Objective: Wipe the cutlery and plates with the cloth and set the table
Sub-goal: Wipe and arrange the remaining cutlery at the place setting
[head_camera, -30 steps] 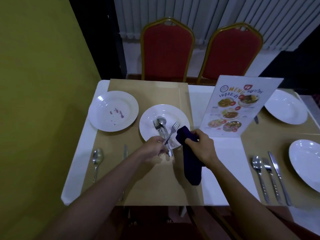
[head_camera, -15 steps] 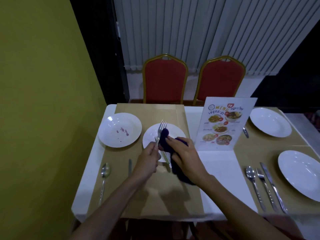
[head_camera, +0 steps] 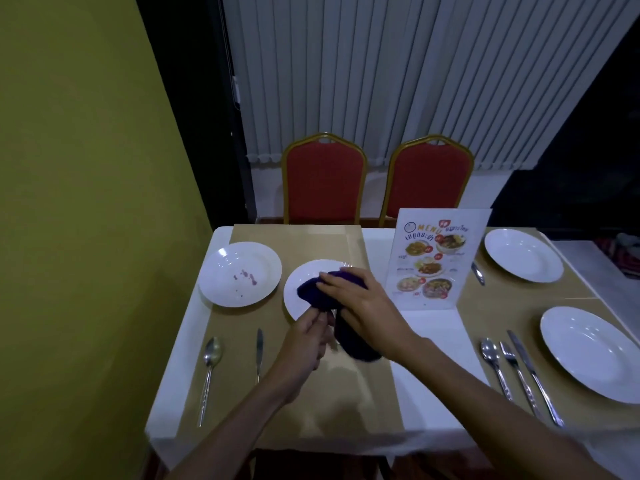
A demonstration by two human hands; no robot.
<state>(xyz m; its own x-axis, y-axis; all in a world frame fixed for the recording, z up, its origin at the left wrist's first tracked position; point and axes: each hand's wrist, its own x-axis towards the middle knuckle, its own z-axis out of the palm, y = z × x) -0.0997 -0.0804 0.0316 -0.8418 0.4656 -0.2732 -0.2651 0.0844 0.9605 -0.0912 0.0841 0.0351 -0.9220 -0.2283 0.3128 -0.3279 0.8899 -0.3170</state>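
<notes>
Table [head_camera: 188, 344] card [head_camera: 437, 259] reads "MENU"; hands [head_camera: 304, 344] [head_camera: 363, 303] grip cloth [head_camera: 353, 341].

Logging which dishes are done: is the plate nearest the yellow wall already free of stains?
No: the far-left plate has reddish spots in its middle.

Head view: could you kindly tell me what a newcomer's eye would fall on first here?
First, the two hands meeting in the middle: the right hand grips a dark blue cloth over a white plate, while the left hand curls at the cloth's near edge, what it holds hidden. Next come the plate with red spots just to the left, and the colourful menu card standing to the right, in front of two red chairs.
</notes>
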